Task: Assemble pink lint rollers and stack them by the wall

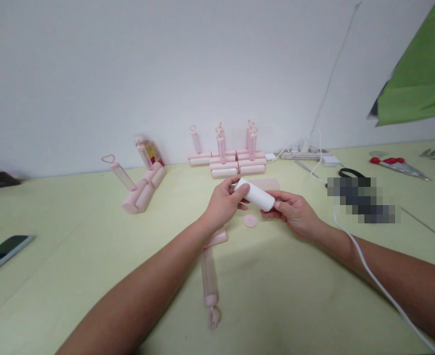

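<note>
1. The left hand (225, 199) is closed around the upper-left end of a white roll (256, 194), with thumb and fingers wrapped over that end.
2. The right hand (293, 212) grips the roll's lower-right end between thumb and fingers.
3. The white roll is held just above the desk (306, 305), tilted so its left end sits higher, in the middle of the view between the 2 hands.
4. A small pink disc (250, 221) lies flat on the desk just below the roll, between the 2 hands and touching neither.
5. A pink roller handle (210, 281) lies on the desk beside the left forearm, its looped end pointing toward the person; its head is partly hidden by the arm.
6. A flat pink piece (267, 183) lies just behind the roll.
7. Against the wall behind stands a cluster of pink lint rollers (227, 160), handles upright.
8. A second group of pink rollers (143, 190) leans further left, well apart from the hands.
9. A white cable (369, 276) runs across the right forearm and back toward a power strip (302, 154) by the wall.
10. Red-handled scissors (398, 165) lie far right, and a phone (3, 251) lies at the left edge.
11. A green cloth (420, 74) hangs at the upper right.
</note>
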Demonstrator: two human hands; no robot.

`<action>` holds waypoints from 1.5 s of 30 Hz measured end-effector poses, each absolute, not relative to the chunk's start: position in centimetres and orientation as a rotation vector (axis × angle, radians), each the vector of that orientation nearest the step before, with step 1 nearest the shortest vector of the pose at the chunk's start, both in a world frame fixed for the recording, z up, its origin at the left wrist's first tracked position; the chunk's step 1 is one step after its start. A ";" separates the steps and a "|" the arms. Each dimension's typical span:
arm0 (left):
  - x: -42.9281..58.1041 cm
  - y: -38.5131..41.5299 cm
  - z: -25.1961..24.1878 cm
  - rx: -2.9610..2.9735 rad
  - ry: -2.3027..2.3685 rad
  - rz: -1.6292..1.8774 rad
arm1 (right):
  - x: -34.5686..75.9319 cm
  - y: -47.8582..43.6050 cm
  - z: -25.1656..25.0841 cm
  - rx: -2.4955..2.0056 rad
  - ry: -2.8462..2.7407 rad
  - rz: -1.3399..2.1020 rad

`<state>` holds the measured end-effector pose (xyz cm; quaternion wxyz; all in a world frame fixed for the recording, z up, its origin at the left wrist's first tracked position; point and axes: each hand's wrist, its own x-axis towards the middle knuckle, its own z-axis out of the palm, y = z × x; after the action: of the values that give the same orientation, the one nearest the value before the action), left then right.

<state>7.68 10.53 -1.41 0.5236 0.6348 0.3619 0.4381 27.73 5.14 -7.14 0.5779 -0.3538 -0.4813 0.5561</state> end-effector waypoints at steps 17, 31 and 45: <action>7.5 11.4 -2.3 1.435 0.943 1.048 | 27.1 5.6 -7.3 -0.915 -0.907 1.269; 6.2 11.7 0.3 1.394 0.962 1.151 | 28.2 4.9 -7.0 -1.430 -2.130 0.285; 9.4 5.7 -0.9 1.881 0.991 0.837 | 29.7 5.9 -5.7 -1.294 -1.308 0.256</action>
<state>9.41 5.69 -0.88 0.4155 0.7487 0.3947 0.3332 29.69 5.94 -5.71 0.5988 -0.5581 -0.5637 0.1106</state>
